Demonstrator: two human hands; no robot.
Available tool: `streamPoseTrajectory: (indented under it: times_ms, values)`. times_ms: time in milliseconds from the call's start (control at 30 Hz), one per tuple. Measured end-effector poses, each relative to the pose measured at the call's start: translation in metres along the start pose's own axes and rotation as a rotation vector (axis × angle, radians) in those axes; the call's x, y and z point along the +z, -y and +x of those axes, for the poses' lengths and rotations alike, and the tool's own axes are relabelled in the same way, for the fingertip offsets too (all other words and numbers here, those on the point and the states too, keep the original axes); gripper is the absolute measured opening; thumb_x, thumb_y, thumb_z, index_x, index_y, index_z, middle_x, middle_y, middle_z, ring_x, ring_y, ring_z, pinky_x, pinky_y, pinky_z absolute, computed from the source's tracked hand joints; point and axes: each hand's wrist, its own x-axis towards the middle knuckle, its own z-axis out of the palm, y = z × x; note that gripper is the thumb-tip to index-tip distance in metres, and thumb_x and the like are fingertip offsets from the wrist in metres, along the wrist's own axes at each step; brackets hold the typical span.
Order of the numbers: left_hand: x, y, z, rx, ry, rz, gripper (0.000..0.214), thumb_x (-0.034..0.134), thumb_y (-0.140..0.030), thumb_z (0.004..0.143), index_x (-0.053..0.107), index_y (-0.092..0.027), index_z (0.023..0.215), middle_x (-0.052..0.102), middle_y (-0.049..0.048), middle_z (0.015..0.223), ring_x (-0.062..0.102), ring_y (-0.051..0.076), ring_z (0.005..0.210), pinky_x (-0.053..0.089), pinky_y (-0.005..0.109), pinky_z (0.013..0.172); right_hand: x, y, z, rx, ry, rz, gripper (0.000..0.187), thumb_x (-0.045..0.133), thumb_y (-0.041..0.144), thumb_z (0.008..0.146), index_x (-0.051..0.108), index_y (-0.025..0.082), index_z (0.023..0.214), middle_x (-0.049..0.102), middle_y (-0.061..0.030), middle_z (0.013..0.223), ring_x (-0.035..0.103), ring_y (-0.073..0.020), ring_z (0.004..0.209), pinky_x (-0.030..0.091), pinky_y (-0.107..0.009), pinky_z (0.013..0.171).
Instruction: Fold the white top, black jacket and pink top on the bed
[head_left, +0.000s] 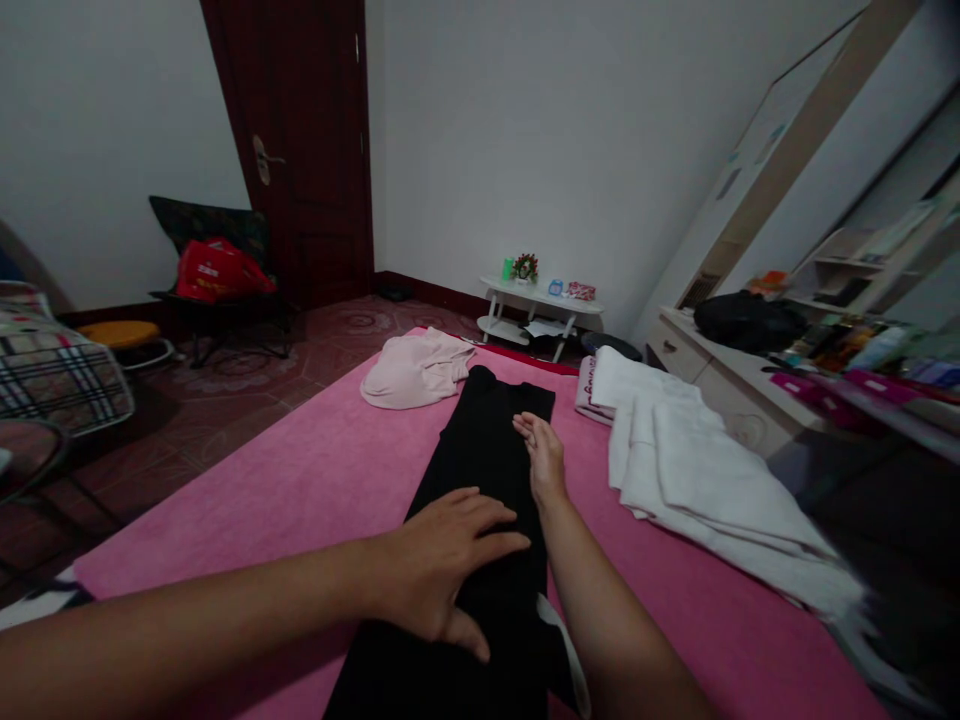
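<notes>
A black garment (pixel 487 440), long and narrow like folded trousers, lies lengthwise on the pink bed cover (pixel 322 460). Across its middle rests my left hand (pixel 450 560), fingers stretched out and thumb spread toward me. My right hand (pixel 544 455) is at the garment's right edge, farther away, with fingers extended and its palm turned to the left. Neither hand grips the cloth. A white strip (pixel 559 640) shows along the near right side of the black cloth, partly covered by my right forearm.
A pale pink garment (pixel 416 370) lies at the bed's far left corner. Folded white trousers (pixel 712 480) lie on the right, beside a dresser (pixel 720 370) loaded with bottles and a black bag. Beyond the bed stands a small white table (pixel 536 292); a chair holds a red bag (pixel 221 270).
</notes>
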Motion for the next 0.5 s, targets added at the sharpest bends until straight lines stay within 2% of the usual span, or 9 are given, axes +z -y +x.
streamPoseTrajectory:
  times_ms: [100,167,267,367,500]
  values:
    - [0.012,0.000,0.011,-0.046,0.029,-0.034,0.047,0.067,-0.042,0.078,0.060,-0.022,0.119,0.058,0.0118,0.129,0.053,0.032,0.119,0.036,0.051,0.105,-0.001,0.000,0.000,-0.017,0.004,-0.013,0.035,0.058,0.048,0.079,0.065,0.019,0.098,0.071,-0.0088,0.104,0.066,-0.0220,0.101,0.043,-0.036,0.092]
    - [0.013,-0.001,0.016,-0.078,0.009,-0.151,0.025,0.059,-0.029,0.085,0.066,-0.020,0.107,0.066,0.0095,0.114,0.060,0.027,0.109,0.043,0.042,0.099,-0.001,-0.001,0.000,-0.023,0.009,-0.018,0.034,0.057,0.047,0.080,0.065,0.019,0.098,0.071,-0.0084,0.105,0.066,-0.0214,0.101,0.043,-0.036,0.093]
    - [0.003,-0.005,0.018,-0.080,-0.087,-0.493,0.025,0.046,-0.021,0.092,0.066,-0.018,0.107,0.071,0.0070,0.105,0.065,0.020,0.100,0.048,0.032,0.092,-0.003,-0.002,0.002,-0.025,0.012,0.013,0.033,0.056,0.047,0.081,0.064,0.020,0.098,0.071,-0.0080,0.105,0.066,-0.0207,0.101,0.044,-0.036,0.094]
    - [-0.013,-0.012,0.013,-0.009,-0.160,-0.771,0.027,0.049,-0.028,0.093,0.067,-0.017,0.109,0.069,0.0090,0.113,0.063,0.020,0.109,0.046,0.033,0.098,-0.005,-0.004,0.006,0.000,0.001,0.029,0.034,0.053,0.048,0.082,0.064,0.020,0.098,0.070,-0.0088,0.106,0.065,-0.0208,0.102,0.046,-0.037,0.094]
    - [-0.021,-0.020,0.000,0.017,-0.072,-0.882,0.028,0.050,-0.030,0.093,0.069,-0.016,0.108,0.069,0.0108,0.114,0.063,0.021,0.110,0.044,0.035,0.102,-0.005,-0.002,0.004,0.008,-0.015,-0.055,0.042,0.051,0.051,0.082,0.062,0.021,0.109,0.067,-0.0087,0.115,0.062,-0.0201,0.109,0.046,-0.035,0.095]
